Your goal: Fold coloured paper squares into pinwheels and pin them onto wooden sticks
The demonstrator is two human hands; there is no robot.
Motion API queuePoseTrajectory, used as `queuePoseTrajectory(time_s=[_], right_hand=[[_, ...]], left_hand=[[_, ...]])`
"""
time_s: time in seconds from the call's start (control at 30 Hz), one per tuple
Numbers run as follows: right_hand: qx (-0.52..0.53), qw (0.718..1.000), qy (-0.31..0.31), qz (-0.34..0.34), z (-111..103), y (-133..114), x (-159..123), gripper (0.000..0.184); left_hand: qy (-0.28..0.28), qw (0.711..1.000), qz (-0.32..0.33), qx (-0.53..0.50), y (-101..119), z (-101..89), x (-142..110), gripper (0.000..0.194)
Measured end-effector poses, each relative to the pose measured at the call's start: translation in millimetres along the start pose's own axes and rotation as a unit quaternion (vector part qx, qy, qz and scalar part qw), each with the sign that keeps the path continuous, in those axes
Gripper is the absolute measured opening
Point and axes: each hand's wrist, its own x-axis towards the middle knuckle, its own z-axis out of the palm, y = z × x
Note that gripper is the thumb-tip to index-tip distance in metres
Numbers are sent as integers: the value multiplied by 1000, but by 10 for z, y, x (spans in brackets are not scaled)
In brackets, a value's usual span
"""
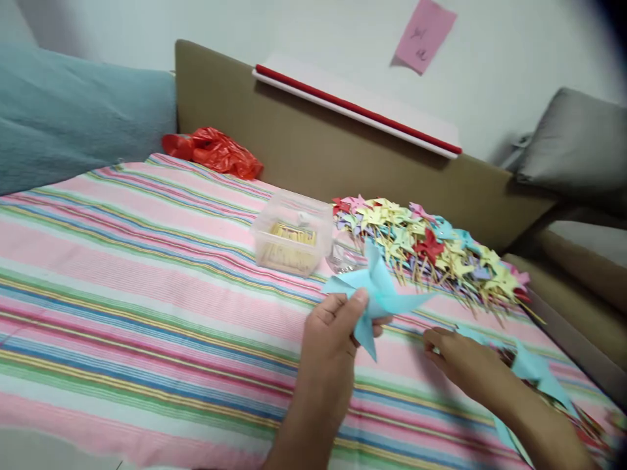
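Note:
A light blue paper pinwheel (385, 301) is held up in the middle of the view. My left hand (337, 326) grips it, thumb on the front and fingers behind. To the right, my right hand (455, 358) is closed with fingertips pressed together, apart from the pinwheel; whatever lies between them is too small to make out. Partly behind my right forearm, more blue paper pieces (536, 372) lie on the striped cloth. Just beyond the pinwheel sits a small clear container (343, 258) with shiny bits inside.
A clear plastic box (292, 245) holds a yellowish bundle. Many coloured pinwheels on sticks (431, 245) lie piled at the back right. A red plastic bag (215, 151) rests against the brown backboard (215, 91). The striped cloth (147, 313) covers the surface; a grey cushion (573, 140) stands far right.

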Motion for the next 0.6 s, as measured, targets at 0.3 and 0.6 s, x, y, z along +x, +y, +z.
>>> queuePoseTrajectory(time_s=[0.3,0.6], right_hand=[[32,998,-20,60,-104,-38,-313,31],[48,997,37,-48,431,-175,-648,78]], left_hand=[[23,994,23,108,-281,18,68,21],[58,978,52,196,-381,-7,142,24]])
